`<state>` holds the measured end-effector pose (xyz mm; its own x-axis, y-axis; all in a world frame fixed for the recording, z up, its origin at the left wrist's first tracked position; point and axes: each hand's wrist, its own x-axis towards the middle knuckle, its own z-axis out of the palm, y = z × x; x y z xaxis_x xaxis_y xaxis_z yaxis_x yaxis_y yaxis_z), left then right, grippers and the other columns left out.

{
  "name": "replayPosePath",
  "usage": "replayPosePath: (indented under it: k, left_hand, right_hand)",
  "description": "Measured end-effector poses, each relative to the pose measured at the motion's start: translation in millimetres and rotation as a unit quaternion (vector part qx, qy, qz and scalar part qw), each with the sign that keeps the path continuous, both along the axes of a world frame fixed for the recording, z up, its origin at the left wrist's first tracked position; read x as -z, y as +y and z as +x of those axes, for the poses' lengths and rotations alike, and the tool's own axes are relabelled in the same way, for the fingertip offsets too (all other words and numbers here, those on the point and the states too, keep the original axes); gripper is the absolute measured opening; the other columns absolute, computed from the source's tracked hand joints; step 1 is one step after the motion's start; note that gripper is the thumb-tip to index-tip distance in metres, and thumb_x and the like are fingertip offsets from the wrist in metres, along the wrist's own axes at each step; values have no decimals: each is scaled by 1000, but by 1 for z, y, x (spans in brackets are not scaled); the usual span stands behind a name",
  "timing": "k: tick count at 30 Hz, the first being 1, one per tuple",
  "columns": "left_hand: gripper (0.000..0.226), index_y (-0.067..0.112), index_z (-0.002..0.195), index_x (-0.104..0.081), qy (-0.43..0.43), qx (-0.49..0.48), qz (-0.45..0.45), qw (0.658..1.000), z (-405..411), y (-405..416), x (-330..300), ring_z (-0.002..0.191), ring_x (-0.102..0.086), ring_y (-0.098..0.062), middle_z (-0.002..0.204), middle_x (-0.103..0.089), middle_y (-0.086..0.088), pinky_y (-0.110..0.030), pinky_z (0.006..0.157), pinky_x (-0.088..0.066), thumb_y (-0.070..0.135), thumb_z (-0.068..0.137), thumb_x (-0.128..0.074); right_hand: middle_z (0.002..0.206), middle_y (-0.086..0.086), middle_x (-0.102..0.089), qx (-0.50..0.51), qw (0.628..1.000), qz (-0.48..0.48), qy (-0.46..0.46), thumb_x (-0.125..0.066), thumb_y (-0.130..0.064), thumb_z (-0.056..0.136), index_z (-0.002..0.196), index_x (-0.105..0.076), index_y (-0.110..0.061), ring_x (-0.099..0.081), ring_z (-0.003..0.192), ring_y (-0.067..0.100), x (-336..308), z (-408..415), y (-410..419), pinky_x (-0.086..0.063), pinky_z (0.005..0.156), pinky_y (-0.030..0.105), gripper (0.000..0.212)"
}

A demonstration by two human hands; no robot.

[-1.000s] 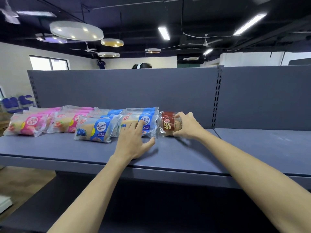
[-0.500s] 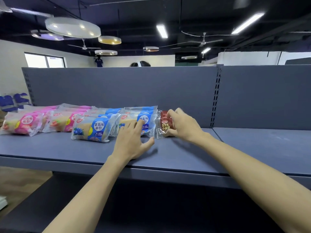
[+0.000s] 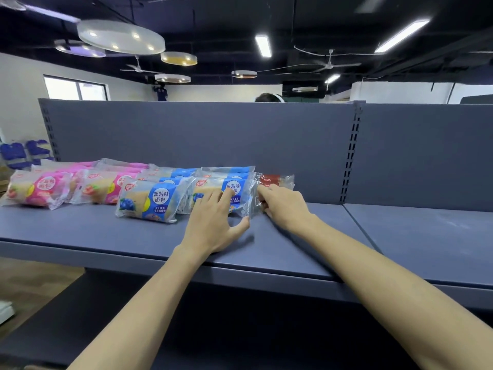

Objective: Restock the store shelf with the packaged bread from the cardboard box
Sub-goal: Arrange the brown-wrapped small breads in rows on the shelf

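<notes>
A row of bread packs lies on the grey-blue shelf (image 3: 293,252): pink packs (image 3: 40,190) at the left, blue packs (image 3: 152,201) in the middle. My left hand (image 3: 213,222) rests with straight fingers on the rightmost blue pack (image 3: 210,184), its thumb on the shelf beside it. Just right of that pack lies a red bread pack (image 3: 272,179), mostly covered by my right hand (image 3: 285,206), which grips its front end. The cardboard box is out of view.
The shelf's back panel (image 3: 213,134) rises behind the packs. A slotted upright (image 3: 352,156) divides this bay from the bare right bay (image 3: 426,236). A lower shelf (image 3: 186,329) lies below. A person's head shows above the panel.
My right hand has turned over the red pack and slid it left against the blue packs. My left hand stays on the blue pack.
</notes>
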<state>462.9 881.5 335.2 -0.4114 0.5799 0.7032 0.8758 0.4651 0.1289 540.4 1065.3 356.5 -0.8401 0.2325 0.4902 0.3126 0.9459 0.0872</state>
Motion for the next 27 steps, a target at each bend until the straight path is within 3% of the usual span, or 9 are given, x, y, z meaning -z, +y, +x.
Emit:
replayPosePath:
  k: [5, 11, 19, 27]
  left_hand:
    - [66, 13, 118, -55, -1, -1, -4, 1000, -1, 0, 1, 105, -51, -24, 111, -59, -3, -41, 89, -45, 62, 76, -42]
    - [65, 14, 118, -55, -7, -1, -11, 1000, -2, -1, 1, 104, -51, -24, 110, -59, -3, -41, 89, -44, 61, 76, -41]
    - [58, 18, 115, -56, -1, 15, -13, 1000, -5, 0, 3, 98, -49, -23, 100, -56, -1, -39, 87, -42, 61, 76, -44]
    - [55, 17, 111, -56, -5, 22, -12, 1000, -1, -3, 2, 94, -49, -23, 98, -56, -1, -39, 83, -44, 57, 75, -42]
  right_hand:
    - [107, 7, -52, 16, 1000, -8, 7, -47, -14, 96, 110, -43, -18, -54, 96, 32, 5, -8, -3, -32, 63, 36, 15]
    - [116, 11, -48, -15, 995, -64, -72, -53, -12, 92, 116, -44, -15, -51, 105, 34, -4, -2, -4, -42, 73, 38, 25]
    - [126, 6, -50, -8, 994, -36, -104, -52, -37, 95, 125, -49, -17, -53, 114, 30, -12, 24, -25, -38, 78, 36, 36]
    - [123, 7, -54, 0, 991, 0, -134, -50, -38, 95, 122, -52, -17, -55, 111, 29, -15, 47, -49, -42, 78, 37, 35]
